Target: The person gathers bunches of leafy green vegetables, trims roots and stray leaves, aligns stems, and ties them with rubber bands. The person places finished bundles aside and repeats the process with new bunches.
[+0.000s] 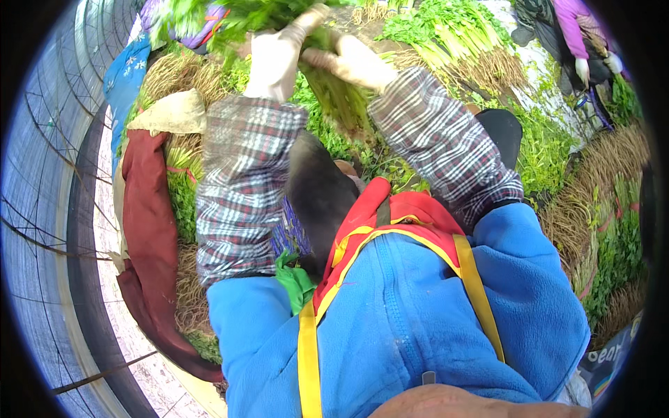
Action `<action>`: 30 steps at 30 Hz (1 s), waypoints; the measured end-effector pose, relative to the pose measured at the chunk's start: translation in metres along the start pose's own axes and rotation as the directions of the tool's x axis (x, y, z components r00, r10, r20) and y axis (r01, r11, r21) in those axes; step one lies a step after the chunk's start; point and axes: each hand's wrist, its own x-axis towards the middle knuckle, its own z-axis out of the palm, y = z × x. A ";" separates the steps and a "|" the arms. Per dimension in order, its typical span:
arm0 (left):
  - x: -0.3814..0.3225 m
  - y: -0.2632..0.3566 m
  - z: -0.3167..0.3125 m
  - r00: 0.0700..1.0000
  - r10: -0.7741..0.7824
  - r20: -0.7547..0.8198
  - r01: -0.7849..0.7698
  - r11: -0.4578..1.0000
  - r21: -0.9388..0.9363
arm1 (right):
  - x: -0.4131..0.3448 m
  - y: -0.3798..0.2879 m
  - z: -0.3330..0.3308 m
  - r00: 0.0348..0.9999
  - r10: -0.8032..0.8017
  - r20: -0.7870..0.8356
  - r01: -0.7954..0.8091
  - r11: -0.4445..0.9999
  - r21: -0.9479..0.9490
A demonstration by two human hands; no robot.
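A leafy bunch of celery [334, 99] is held up at the top of the view, its leaves at the upper left and its stalks slanting down towards the lower right. My left hand [274, 62], in a pale glove, grips it near the leaves. Across the stalks lies my right hand [360, 62], also gloved in white and closed around the bunch. Both hands are somewhat blurred, and some fingers are hidden by the greens. Below the bunch, loose green leaves [389, 162] cover the ground between my knees.
Rooted celery [449, 36] is piled ahead to the right. More tied bunches with roots [569, 214] line my right side. A dark red cloth [151, 209] drapes over bunches at left, beside the greenhouse wall [47, 172]. A person in a purple sleeve [572, 31] works at upper right.
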 end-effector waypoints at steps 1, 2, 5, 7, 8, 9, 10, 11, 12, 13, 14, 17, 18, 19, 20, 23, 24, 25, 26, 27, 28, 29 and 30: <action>0.001 0.009 -0.006 0.995 0.033 0.093 -0.033 0.999 0.002 | 0.005 -0.003 -0.013 0.999 0.018 0.041 -0.023 0.991 0.134; 0.006 0.016 -0.015 0.991 0.012 0.130 -0.031 0.989 0.143 | 0.009 -0.005 -0.026 0.989 -0.124 0.082 0.121 0.992 0.035; 0.014 0.013 -0.026 0.932 -0.302 0.201 0.334 0.930 -0.153 | 0.018 -0.004 -0.044 0.917 -0.289 0.275 0.285 0.957 0.057; 0.021 -0.006 -0.017 0.970 -0.018 0.244 0.146 0.841 -0.521 | 0.024 -0.001 -0.043 0.887 -0.063 0.458 -0.055 0.969 0.241; 0.019 -0.018 -0.016 0.933 -0.231 0.277 0.355 0.727 -0.588 | 0.024 0.002 -0.039 0.907 0.055 0.417 -0.159 0.963 0.217; 0.020 -0.028 -0.014 0.945 -0.180 0.274 0.317 0.714 -0.624 | 0.023 0.004 -0.035 0.898 0.150 0.414 -0.256 0.943 0.212; 0.015 -0.038 -0.018 0.947 -0.147 0.286 0.304 0.697 -0.649 | 0.014 0.009 -0.034 0.938 0.197 0.286 -0.184 0.980 -0.069; 0.012 -0.046 -0.023 0.952 -0.160 0.259 0.296 0.686 -0.665 | 0.002 0.012 -0.036 0.980 0.107 0.170 -0.060 0.963 -0.263; 0.005 -0.052 -0.029 0.977 -0.152 0.151 0.214 0.729 -0.650 | -0.012 0.017 -0.033 0.995 -0.092 0.035 0.097 0.973 -0.208; 0.001 -0.057 -0.038 0.981 -0.128 0.144 0.193 0.697 -0.691 | -0.028 0.021 -0.030 0.971 -0.176 -0.160 0.147 0.973 -0.180; -0.004 -0.060 -0.046 0.977 -0.184 0.104 0.205 0.698 -0.686 | -0.048 0.026 -0.028 0.954 -0.222 -0.200 0.203 0.973 -0.112; -0.016 -0.067 -0.064 0.978 -0.206 0.031 0.173 0.717 -0.675 | -0.100 0.043 0.010 0.962 -0.133 -0.238 0.166 0.978 0.124; -0.018 -0.070 -0.067 0.952 -0.294 -0.088 0.170 0.744 -0.647 | -0.108 0.048 0.021 0.956 -0.161 -0.247 0.161 0.987 -0.017; -0.023 -0.074 -0.070 0.957 -0.260 -0.127 0.123 0.763 -0.634 | -0.114 0.055 0.030 0.959 -0.180 -0.220 0.148 0.977 -0.155; -0.027 -0.080 -0.072 0.948 -0.267 -0.174 0.094 0.756 -0.648 | -0.118 0.061 0.041 0.988 0.004 -0.156 -0.020 0.994 -0.106; -0.044 -0.100 -0.084 0.913 -0.165 -0.374 0.025 0.935 -0.353 | -0.118 0.077 0.064 0.983 0.026 -0.180 -0.056 0.984 -0.167; -0.050 -0.109 -0.089 0.901 -0.180 -0.396 0.006 0.915 -0.404 | -0.117 0.081 0.069 0.983 0.103 -0.155 -0.119 0.988 -0.102; -0.056 -0.118 -0.094 0.894 -0.145 -0.424 -0.005 0.943 -0.332 | -0.116 0.085 0.072 0.976 0.184 -0.117 -0.189 0.981 -0.035; -0.062 -0.126 -0.101 0.890 -0.089 -0.447 -0.015 0.974 -0.225 | -0.114 0.088 0.076 0.983 0.136 -0.122 -0.138 0.990 -0.004; -0.067 -0.134 -0.105 0.880 -0.090 -0.466 0.012 0.986 -0.167 | -0.114 0.091 0.078 0.986 0.131 -0.100 -0.129 0.991 0.032; -0.071 -0.140 -0.110 0.879 -0.131 -0.458 0.004 0.963 -0.268 | -0.114 0.094 0.081 0.989 0.122 -0.089 -0.116 0.991 0.072; -0.076 -0.145 -0.112 0.874 -0.103 -0.475 -0.044 0.956 -0.290 | -0.114 0.097 0.083 0.989 0.121 -0.086 -0.113 0.989 0.100; -0.081 -0.149 -0.115 0.867 -0.083 -0.491 -0.060 0.961 -0.269 | -0.113 0.099 0.085 0.975 0.211 -0.066 -0.197 0.965 0.174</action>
